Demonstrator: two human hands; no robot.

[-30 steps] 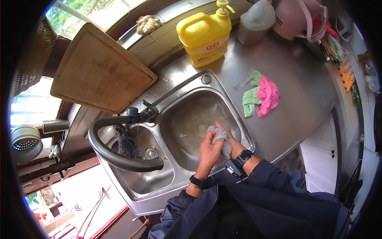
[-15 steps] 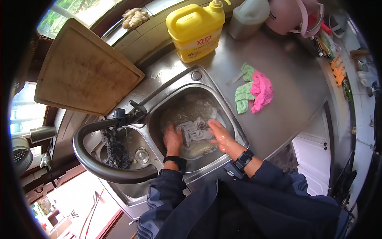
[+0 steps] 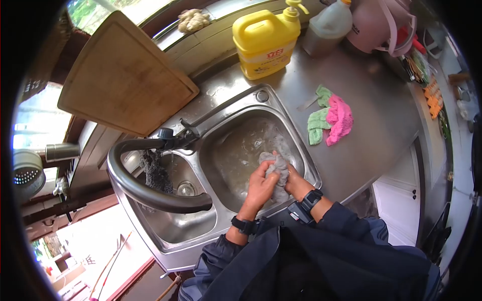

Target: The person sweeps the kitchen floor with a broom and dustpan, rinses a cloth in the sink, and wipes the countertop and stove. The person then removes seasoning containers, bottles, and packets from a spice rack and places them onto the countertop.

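A wet grey cloth is bunched between my two hands over the lower right part of the right sink basin. My left hand is closed round the cloth from the left. On its other side my right hand grips it, with the fingers partly hidden behind the cloth. Cloudy water lies in the basin below. A green cloth and a pink cloth lie together on the steel counter to the right.
A curved faucet reaches over the left basin, which holds a dark mesh scrubber. Behind stand a cutting board, a yellow bottle, a translucent jug and a pink container. Ginger sits on the ledge.
Half a second ago my hands were apart and open, with the cloth spread in the water. Now they have come together and hold it bunched up. The camera view has shifted slightly.
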